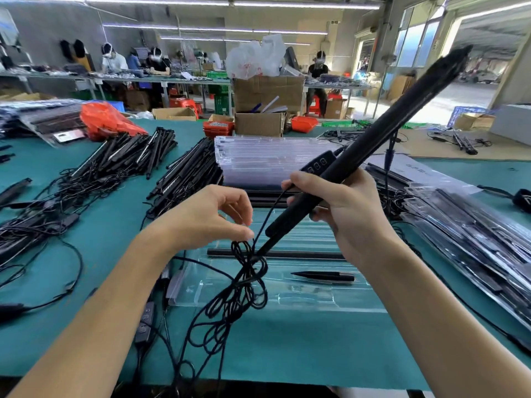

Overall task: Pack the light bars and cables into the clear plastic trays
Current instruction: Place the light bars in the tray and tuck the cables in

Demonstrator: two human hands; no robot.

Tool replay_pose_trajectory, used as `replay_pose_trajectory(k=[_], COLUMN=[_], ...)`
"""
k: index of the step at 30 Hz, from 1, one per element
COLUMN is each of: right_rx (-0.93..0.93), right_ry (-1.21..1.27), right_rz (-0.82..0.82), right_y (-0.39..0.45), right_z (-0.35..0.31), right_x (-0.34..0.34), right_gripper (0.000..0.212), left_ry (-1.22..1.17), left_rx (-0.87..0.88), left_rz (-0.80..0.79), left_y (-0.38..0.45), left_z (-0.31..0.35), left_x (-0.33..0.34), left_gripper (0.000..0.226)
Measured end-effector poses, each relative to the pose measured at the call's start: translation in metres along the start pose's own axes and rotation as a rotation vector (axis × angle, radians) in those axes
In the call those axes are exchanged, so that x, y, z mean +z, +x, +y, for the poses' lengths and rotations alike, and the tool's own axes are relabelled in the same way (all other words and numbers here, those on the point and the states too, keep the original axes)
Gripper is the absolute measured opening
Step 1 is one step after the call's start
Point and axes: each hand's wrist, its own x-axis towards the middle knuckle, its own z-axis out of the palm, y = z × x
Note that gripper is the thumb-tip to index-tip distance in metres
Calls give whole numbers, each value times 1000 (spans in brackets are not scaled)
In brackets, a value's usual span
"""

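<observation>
My right hand grips a bundle of long black light bars together with a black button controller, tilted up toward the far right. Its thin black cable hangs from the bars' lower end in tangled loops. My left hand pinches the top of those loops between thumb and fingertips. Below both hands lies a clear plastic tray on the green table, holding one black bar across its far slot and a short black pointed piece.
A stack of clear trays stands behind the hands. Piles of black bars and cables cover the left side. Filled trays lie at the right. Loose cables with inline switches trail over the near edge. Cardboard boxes line the far edge.
</observation>
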Motion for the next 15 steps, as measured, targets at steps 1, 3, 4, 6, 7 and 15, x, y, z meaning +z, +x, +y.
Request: replay_pose_trajectory(k=[1,3,4,6,7,15], right_rx=[-10,-29,-36,-44,-50,-80], right_ry=[-12,-46,-56,-59,-60,-88], right_rz=[-9,-11,-4,13,17,15], right_y=[-1,-2,-2,-1,-1,-2], right_z=[-1,-4,-6,-9,-10,-14], right_x=[1,1,1,0,0,2], right_gripper=[11,11,11,15,18,24], left_ry=[83,200,193,116,90,-112], left_rx=[-10,-31,-41,-67,-81,-244], left_rz=[5,-5,-46,-161,-206,-494], left_y=[0,-2,-4,-11,-14,-19], left_z=[0,3,6,13,17,19], left_x=[2,3,2,-1,-2,-8], left_gripper=[16,18,21,27,27,23])
